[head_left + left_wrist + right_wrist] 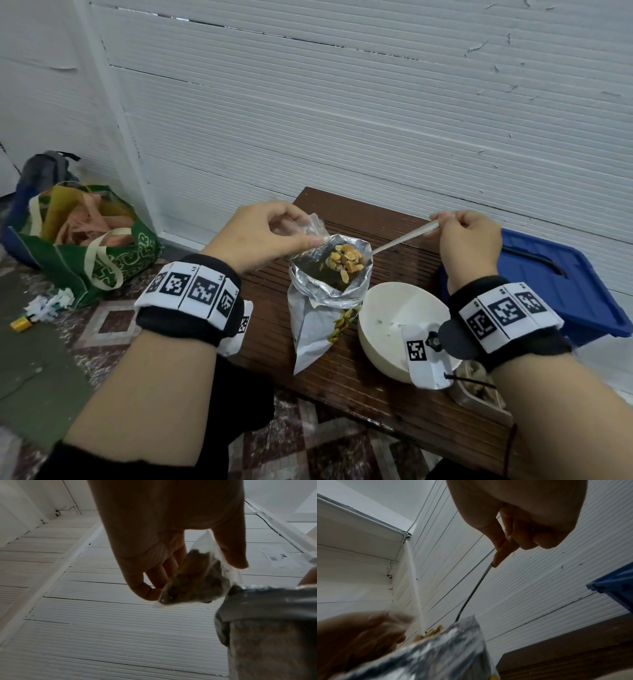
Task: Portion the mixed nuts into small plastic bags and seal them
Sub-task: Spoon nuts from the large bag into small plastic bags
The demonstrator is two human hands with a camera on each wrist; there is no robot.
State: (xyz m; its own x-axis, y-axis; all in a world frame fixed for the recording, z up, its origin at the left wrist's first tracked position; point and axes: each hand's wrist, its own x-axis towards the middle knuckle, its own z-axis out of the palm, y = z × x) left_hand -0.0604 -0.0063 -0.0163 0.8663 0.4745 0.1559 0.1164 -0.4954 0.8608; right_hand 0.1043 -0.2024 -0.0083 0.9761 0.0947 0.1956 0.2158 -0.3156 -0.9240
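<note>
Head view showed a dark wooden table [359,377] against a white ribbed wall [342,120] over tiled floor [113,322]; left hand [260,236] pinched a small bag [313,228]; right hand [469,240] gripped a spoon [400,240].

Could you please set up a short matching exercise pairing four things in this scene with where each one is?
Things:
1. small plastic bag
2. spoon
3. white bowl
4. green tote bag

Places:
A. on the floor by the wall
B. pinched in the left hand
C. on the table beside the foil pouch
D. held by the right hand, loaded with nuts

Pairs: 1-B, 2-D, 3-C, 4-A
</note>
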